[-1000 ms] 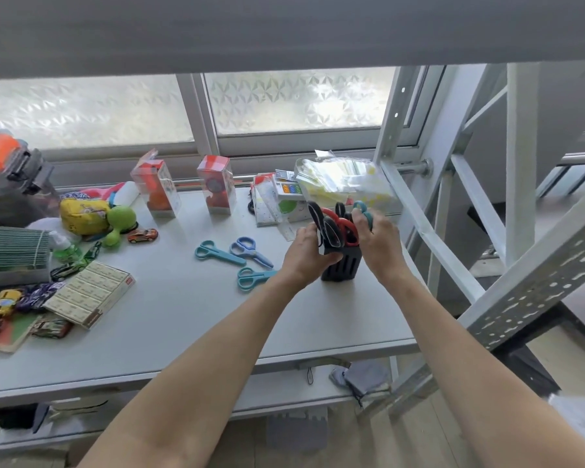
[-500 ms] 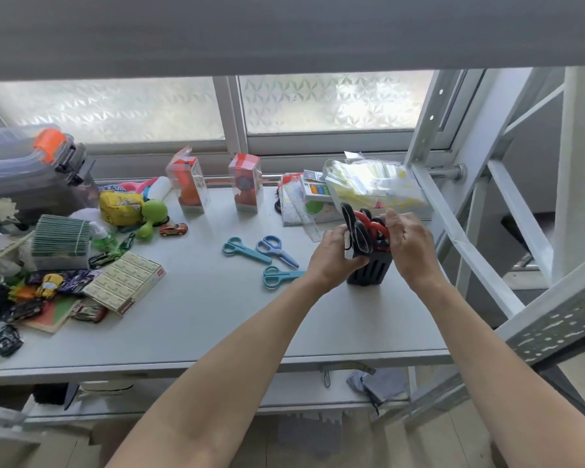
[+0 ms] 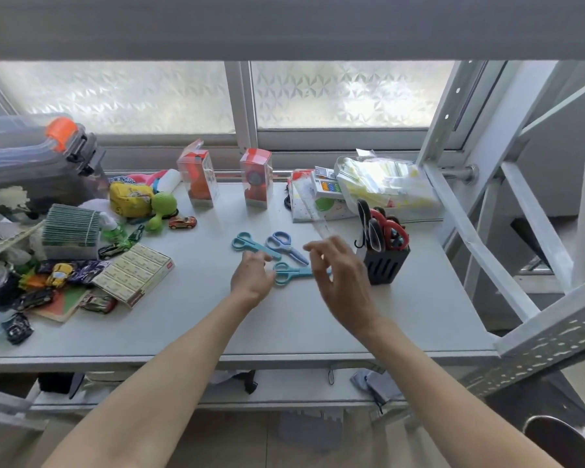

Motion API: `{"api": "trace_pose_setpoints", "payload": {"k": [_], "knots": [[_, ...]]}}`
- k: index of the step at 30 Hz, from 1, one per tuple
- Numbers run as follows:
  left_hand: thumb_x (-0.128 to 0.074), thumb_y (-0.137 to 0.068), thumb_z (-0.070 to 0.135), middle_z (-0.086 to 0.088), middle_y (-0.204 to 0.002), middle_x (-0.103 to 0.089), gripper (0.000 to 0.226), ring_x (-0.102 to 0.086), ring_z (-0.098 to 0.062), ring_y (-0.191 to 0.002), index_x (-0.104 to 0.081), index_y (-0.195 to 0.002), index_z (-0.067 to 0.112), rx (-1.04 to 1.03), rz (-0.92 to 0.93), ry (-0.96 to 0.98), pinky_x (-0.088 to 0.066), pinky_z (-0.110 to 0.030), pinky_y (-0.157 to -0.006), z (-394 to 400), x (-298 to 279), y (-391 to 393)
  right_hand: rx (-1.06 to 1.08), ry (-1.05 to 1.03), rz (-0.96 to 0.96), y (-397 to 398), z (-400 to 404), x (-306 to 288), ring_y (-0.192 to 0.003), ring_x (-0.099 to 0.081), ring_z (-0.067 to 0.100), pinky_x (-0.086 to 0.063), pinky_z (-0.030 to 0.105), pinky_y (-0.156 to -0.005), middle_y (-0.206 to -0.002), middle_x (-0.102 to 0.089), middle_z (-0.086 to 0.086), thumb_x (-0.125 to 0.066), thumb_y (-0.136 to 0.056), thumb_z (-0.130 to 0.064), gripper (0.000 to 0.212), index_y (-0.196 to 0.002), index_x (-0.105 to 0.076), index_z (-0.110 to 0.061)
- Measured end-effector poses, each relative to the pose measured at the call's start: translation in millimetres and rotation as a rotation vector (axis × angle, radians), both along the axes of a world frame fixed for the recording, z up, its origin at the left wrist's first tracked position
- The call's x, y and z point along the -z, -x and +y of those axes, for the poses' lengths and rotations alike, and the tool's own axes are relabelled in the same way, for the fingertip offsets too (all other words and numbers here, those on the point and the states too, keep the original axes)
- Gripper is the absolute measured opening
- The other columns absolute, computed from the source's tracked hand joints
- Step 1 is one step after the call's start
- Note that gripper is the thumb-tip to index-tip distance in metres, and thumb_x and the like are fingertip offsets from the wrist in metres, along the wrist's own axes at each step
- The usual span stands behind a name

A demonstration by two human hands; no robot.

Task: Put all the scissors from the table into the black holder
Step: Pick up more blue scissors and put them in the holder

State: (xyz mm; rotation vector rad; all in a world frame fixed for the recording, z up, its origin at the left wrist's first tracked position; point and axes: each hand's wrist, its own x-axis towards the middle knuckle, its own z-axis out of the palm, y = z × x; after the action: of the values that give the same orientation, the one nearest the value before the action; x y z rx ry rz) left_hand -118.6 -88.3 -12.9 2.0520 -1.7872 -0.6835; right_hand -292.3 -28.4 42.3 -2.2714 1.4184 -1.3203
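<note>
The black holder (image 3: 387, 263) stands upright on the right of the grey table (image 3: 284, 319), with black-handled and red-handled scissors (image 3: 384, 231) sticking out of it. Three small scissors lie flat in the middle: a teal pair (image 3: 252, 244), a blue pair (image 3: 284, 246) and a second teal pair (image 3: 293, 272) nearest me. My left hand (image 3: 252, 280) hovers over the teal pair's blades, fingers curled, touching the handle end of the nearest pair; it holds nothing. My right hand (image 3: 341, 275) floats open just left of the holder, above the nearest pair's blades.
Toy cars, a yellow pouch (image 3: 130, 204), a green toy, a cream box (image 3: 134, 273) and stacked cards crowd the left. Two clear toy boxes (image 3: 257, 179) and plastic bags (image 3: 385, 185) line the window side. A white metal ladder frame (image 3: 487, 231) slants at the right.
Both hands have left the holder and moved left toward the three scissors lying on the table. The view shifted left as well.
</note>
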Motion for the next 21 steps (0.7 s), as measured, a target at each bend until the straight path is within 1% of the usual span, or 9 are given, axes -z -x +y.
{"api": "trace_pose_setpoints", "payload": {"k": [2,5,7,9,12,15,17,19,21], "knots": [[-0.059,-0.089,0.024,-0.014,-0.133,-0.048,0.045,-0.059,-0.03,-0.116,-0.057,-0.132,0.01,-0.005,-0.009,-0.035,-0.046,-0.037,-0.102,1.4,3.4,-3.0,0.038,-0.201,0.133,-8.2,-18.2,25.4,-0.088,-0.063,0.02,-0.054,0.034,-0.075,-0.106,-0.061,0.004,-0.052,-0.097,-0.017,0.022,-0.114,-0.065,-0.012],[-0.061,-0.087,0.026,-0.014,-0.132,-0.044,0.049,-0.059,-0.031,-0.114,-0.056,-0.134,0.011,0.015,-0.011,-0.052,-0.045,-0.036,-0.103,3.5,3.0,1.6,0.06,-0.477,0.357,-15.5,-41.3,48.1,-0.108,-0.057,0.029,-0.05,0.04,-0.088,-0.121,-0.056,0.008,-0.052,-0.094,-0.012,0.034,-0.128,-0.058,-0.012],[-0.064,-0.086,0.025,-0.013,-0.13,-0.044,0.046,-0.06,-0.031,-0.113,-0.06,-0.13,0.014,0.028,-0.014,-0.049,-0.046,-0.035,-0.103,3.9,2.0,5.5,0.064,-0.532,0.511,-20.3,-48.8,56.0,-0.11,-0.055,0.032,-0.049,0.042,-0.089,-0.122,-0.053,0.01,-0.049,-0.092,-0.005,0.037,-0.127,-0.058,-0.011],[-0.066,-0.084,0.023,-0.012,-0.129,-0.044,0.044,-0.06,-0.03,-0.113,-0.062,-0.127,0.014,0.028,-0.012,-0.053,-0.046,-0.034,-0.102,3.9,1.3,8.8,0.099,-0.53,0.581,-25.3,-50.4,59.5,-0.106,-0.055,0.034,-0.048,0.041,-0.084,-0.118,-0.051,0.012,-0.047,-0.09,0.0,0.03,-0.116,-0.059,-0.007],[-0.068,-0.081,0.015,-0.012,-0.122,-0.05,0.036,-0.059,-0.03,-0.11,-0.059,-0.115,0.009,-0.009,0.033,-0.053,-0.046,-0.034,-0.095,3.8,-0.8,14.3,0.152,-0.507,0.578,-30.1,-47.4,60.2,-0.095,-0.058,0.036,-0.045,0.039,-0.074,-0.114,-0.048,0.014,-0.046,-0.091,0.001,0.02,-0.106,-0.058,-0.003],[-0.068,-0.079,0.008,-0.009,-0.102,-0.06,0.027,-0.062,-0.029,-0.1,-0.051,-0.098,0.013,-0.021,0.144,-0.052,-0.05,-0.037,-0.088,5.4,-6.7,18.4,0.163,-0.444,0.52,-26.1,-42.4,64.4,-0.087,-0.059,0.037,-0.04,0.038,-0.065,-0.111,-0.048,0.014,-0.047,-0.091,0.001,0.018,-0.105,-0.057,-0.004],[-0.068,-0.079,0.009,-0.012,-0.097,-0.066,0.021,-0.065,-0.027,-0.091,-0.053,-0.094,0.012,-0.001,0.244,-0.066,-0.056,-0.04,-0.085,7.5,-14.5,20.5,0.165,-0.39,0.467,-18.7,-37.3,66.4,-0.085,-0.059,0.036,-0.044,0.039,-0.064,-0.109,-0.05,0.014,-0.049,-0.09,0.001,0.017,-0.104,-0.057,-0.004],[-0.069,-0.081,0.011,-0.014,-0.091,-0.069,0.017,-0.067,-0.022,-0.079,-0.057,-0.093,0.009,0.078,0.371,-0.088,-0.059,-0.033,-0.072,10.7,-27.9,24.0,0.172,-0.318,0.39,-9.3,-30.0,66.0,-0.079,-0.06,0.033,-0.048,0.038,-0.063,-0.104,-0.053,0.013,-0.057,-0.086,0.002,0.017,-0.103,-0.057,-0.004],[-0.069,-0.087,0.019,-0.011,-0.085,-0.07,0.016,-0.066,-0.014,-0.07,-0.061,-0.093,0.007,0.204,0.467,-0.109,-0.055,-0.021,-0.06,14.1,-46.0,30.1,0.173,-0.236,0.296,1.8,-19.8,63.7,-0.07,-0.059,0.028,-0.047,0.032,-0.058,-0.098,-0.055,0.012,-0.065,-0.082,0.002,0.02,-0.1,-0.057,-0.004]]}}
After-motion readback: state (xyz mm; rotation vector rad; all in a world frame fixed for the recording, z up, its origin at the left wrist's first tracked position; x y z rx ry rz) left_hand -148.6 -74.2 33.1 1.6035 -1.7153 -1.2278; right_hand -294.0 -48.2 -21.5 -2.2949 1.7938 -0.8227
